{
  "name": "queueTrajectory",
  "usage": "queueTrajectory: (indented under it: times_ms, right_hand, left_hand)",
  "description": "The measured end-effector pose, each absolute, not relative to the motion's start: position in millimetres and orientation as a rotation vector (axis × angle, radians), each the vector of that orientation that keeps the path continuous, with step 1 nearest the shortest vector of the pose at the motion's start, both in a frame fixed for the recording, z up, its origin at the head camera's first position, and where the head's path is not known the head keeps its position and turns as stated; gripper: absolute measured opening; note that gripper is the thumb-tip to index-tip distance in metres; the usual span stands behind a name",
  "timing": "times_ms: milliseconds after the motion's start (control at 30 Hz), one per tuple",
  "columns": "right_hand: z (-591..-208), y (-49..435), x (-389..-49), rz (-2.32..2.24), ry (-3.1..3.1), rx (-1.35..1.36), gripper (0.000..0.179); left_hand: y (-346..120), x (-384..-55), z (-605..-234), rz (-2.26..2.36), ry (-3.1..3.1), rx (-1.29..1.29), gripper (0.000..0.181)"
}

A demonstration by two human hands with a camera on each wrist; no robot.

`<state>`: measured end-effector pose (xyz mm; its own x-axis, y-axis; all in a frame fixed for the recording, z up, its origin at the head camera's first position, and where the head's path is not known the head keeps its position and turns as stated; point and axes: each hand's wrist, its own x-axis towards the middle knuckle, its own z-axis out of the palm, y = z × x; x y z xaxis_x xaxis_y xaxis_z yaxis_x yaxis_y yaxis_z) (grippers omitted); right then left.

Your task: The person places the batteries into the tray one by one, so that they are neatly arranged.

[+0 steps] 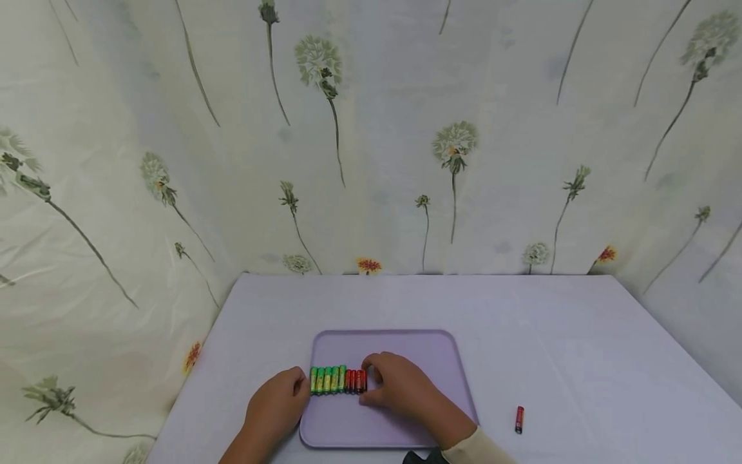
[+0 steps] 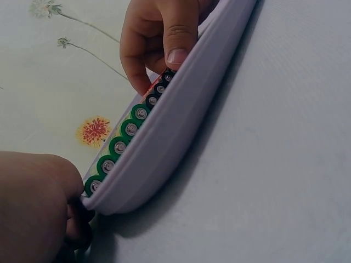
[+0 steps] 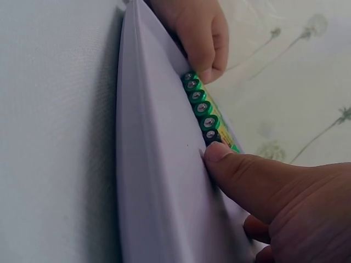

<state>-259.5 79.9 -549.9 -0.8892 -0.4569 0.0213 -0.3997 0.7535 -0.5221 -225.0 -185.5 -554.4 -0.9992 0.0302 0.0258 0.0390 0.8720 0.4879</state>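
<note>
A row of upright-lying batteries runs side by side across the lilac tray [image 1: 371,425] from its left rim: several green and yellow batteries [image 1: 327,380], then several smaller red and black batteries [image 1: 353,381]. My right hand [image 1: 408,388] pinches the rightmost red battery end to end, thumb at its near end and a finger at its far end. At the tray's left edge, my left hand [image 1: 278,401] grips the rim with curled fingers, right beside the first green battery. In the left wrist view the green batteries' flat ends [image 2: 119,147] show above the tray wall.
One loose red battery [image 1: 519,419] lies on the white-covered table [image 1: 556,348], right of the tray. A flower-patterned curtain [image 1: 382,161] hangs behind the table and along its sides. Something dark [image 1: 425,457] shows by the right sleeve.
</note>
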Motion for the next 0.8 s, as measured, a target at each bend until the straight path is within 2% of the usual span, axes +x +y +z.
queueTrajectory:
  times_ms: [433,800]
  right_hand:
    - [-538.2,91.5,-256.4,-0.813,2.758,-0.682,0.071]
    - [-519.1,111.7,-253.0,-0.643,2.768,-0.663,0.068]
  left_hand:
    - [-185.0,-224.9,-551.6,-0.792,-3.028,-0.065,0.019]
    - [-184.7,-224.1,-553.0,-0.798,-3.027,-0.063,0.019]
